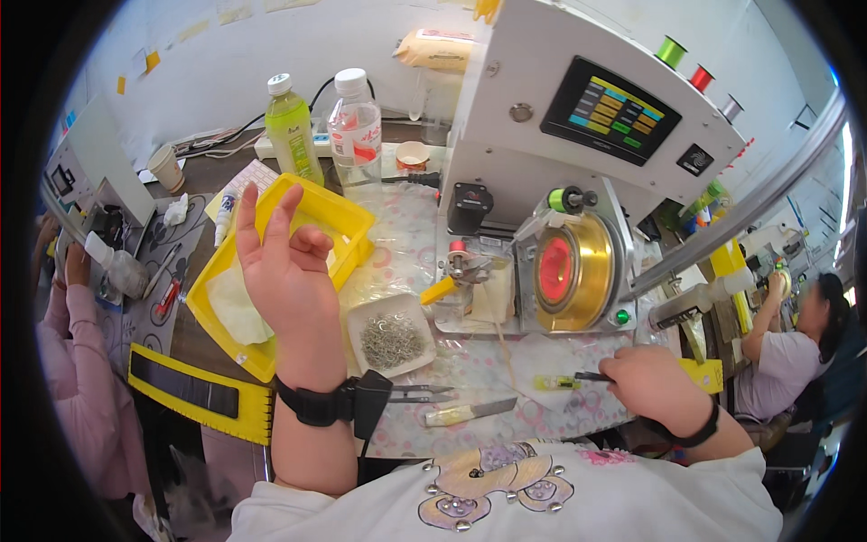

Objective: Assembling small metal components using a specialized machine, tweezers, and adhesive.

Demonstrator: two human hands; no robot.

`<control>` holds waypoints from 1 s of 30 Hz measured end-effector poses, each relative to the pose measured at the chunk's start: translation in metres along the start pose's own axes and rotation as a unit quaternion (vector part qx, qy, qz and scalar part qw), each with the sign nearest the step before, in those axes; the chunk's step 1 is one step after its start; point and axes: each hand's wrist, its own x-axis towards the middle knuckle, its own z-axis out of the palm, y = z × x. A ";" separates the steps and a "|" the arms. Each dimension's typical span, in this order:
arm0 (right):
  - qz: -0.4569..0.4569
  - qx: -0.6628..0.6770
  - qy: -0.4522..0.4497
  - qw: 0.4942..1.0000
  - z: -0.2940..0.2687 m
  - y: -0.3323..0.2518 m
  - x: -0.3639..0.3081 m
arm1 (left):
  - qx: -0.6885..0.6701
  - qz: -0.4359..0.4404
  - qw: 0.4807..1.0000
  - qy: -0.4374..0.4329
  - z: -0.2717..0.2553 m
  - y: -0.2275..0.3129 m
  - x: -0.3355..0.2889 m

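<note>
My left hand (291,275) is raised over the yellow tray (206,303), with two fingers stretched up and apart and the others curled. Nothing shows in it. At the right, my right hand (657,387) is closed on a slim dark tool (591,376) whose exact kind I cannot make out. The tool's tip meets a small clear-yellow piece (555,383) on the patterned tabletop. Between my hands stands a white square dish (417,359) of small metal hooks (391,341). Dark scissors (420,394) and a knife with a pale handle (452,415) lie nearer me.
A white machine (506,90) with a screen (610,110) and a gold spool wheel (591,280) stands ahead. A green bottle (293,135) and clear bottle (355,131) stand behind the tray. A yellow-framed phone (185,387) lies left. Other people work at both sides.
</note>
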 end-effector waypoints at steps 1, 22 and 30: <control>0.020 -0.047 0.023 0.998 0.026 0.015 0.001 | -0.024 -0.018 1.000 -0.004 -0.002 -0.002 0.003; 0.079 0.833 0.237 0.494 0.004 -0.111 0.132 | 0.498 -0.133 0.731 -0.447 0.007 -0.022 -0.040; 0.062 0.844 0.314 0.430 -0.001 -0.115 0.151 | 0.506 -0.089 0.720 -0.467 0.000 -0.027 -0.031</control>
